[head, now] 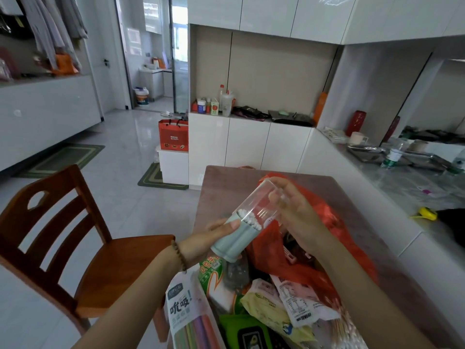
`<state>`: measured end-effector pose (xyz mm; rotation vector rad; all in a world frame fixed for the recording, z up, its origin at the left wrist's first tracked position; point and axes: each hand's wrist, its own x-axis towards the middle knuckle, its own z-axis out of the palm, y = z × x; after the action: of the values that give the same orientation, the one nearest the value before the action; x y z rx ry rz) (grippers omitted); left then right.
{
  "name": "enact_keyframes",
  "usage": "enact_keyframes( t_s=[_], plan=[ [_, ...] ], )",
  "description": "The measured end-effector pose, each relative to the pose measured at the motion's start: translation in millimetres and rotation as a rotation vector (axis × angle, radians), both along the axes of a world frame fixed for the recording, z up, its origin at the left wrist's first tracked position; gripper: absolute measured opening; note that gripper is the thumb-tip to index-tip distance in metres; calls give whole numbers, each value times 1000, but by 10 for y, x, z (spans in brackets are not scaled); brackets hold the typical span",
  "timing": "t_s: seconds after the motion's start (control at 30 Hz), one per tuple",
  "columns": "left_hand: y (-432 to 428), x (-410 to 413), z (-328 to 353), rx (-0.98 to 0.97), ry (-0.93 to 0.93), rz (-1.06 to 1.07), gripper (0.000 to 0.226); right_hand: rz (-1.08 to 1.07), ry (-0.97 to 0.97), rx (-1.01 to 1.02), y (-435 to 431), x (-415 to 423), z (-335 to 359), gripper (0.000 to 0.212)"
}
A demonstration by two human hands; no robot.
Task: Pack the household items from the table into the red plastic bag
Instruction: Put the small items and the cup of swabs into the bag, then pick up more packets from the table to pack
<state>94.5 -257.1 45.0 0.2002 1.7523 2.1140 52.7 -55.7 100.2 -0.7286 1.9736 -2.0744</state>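
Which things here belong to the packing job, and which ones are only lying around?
For the job:
- red plastic bag
- cotton swab box, held by left hand and right hand
- straw pack
- yellow pack

Lying about:
- wooden chair
- red gift bag
- red vase
- yellow tape measure

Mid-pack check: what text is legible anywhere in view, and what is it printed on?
"吮吸!" on the straw pack at the table's near edge.
Green-and-orange packet: yellow characters, partly hidden, unreadable.
White packet: upside-down dark lettering, too blurred.
Red gift bag by the cabinets: print too small.
Cotton swab jar: no label seen.
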Motion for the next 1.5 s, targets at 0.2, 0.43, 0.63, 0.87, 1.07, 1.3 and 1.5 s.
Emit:
enact_keyframes(
  t_s=[0.2, 0.43, 0.63, 0.87, 1.07, 1.3, 1.5],
  plan=[
    [153, 5, 168, 70, -122, -58, 73, 18, 181, 203, -90, 117, -65, 31],
    [350, 22, 221, 141, -165, 28, 68, 53, 253, 395, 0, 269, -97, 72],
    [573, -89, 441, 195, -34, 101, 85, -94, 117, 190, 164, 323, -85, 108],
    [1207, -59, 855, 74, 540, 436, 45, 79, -327, -171, 453, 214, 43, 65],
    [1330, -290, 947, -472, 817, 527, 32, -57, -236, -262, 818, -3, -23, 51],
    [1163, -761, 345, -790, 439, 700, 79, -233, -493, -69, 1238, -495, -601, 54],
    [1074, -891, -6, -578, 411, 809, 19, -355, -500, 270, 979, -1097, -1157, 37]
  ],
)
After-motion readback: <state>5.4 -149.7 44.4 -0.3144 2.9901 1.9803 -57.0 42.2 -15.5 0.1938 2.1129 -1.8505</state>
